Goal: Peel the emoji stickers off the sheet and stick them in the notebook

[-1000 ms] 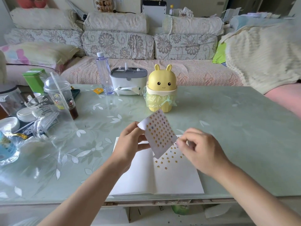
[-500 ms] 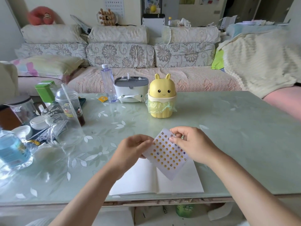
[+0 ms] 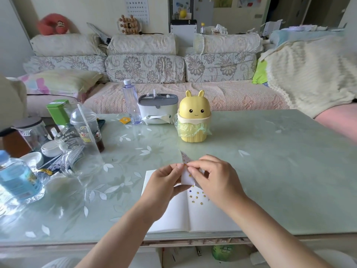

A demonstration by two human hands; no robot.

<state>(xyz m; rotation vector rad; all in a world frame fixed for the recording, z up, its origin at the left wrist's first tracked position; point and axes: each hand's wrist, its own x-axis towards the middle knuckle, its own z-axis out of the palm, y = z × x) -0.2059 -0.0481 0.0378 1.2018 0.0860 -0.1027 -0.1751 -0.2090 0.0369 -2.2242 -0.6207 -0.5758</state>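
Head view, both hands over the near edge of the table (image 3: 270,161).

- Sticker sheet (image 3: 185,177): small, thin, white and glossy, printed with tiny yellow round faces. It is lifted off the page and held between the two hands, mostly hidden by them. One pointed corner pokes up above the fingers.
- Left hand (image 3: 164,182): fingers curled, thumb and forefinger nipping the sheet's left edge.
- Right hand (image 3: 214,176): fingers bent in tight, tips pressed together at the sheet's upper edge, touching the left hand's fingertips. I cannot tell whether a single sticker is caught between them; too small.
- Notebook (image 3: 173,215): open flat directly under the hands, with plain matte white pages and its spine toward me. A loose scatter of stuck stickers (image 3: 197,195) lies on the right page just below the sheet.
- Table surface: pale green and glassy, with a white leaf pattern and strong reflections.
- Beyond the hands: a yellow ribbed plastic bin (image 3: 194,117) with rabbit ears and a crinkled green liner. To its left are a white-and-grey tissue box (image 3: 157,108) and a slim clear bottle (image 3: 132,103).
- Far left: a clear domed cup (image 3: 86,124) with a straw, a glass jug (image 3: 81,155), and a large bottle (image 3: 17,180) of blue liquid.
- Behind: a sofa (image 3: 144,68) with a quilted floral cover.
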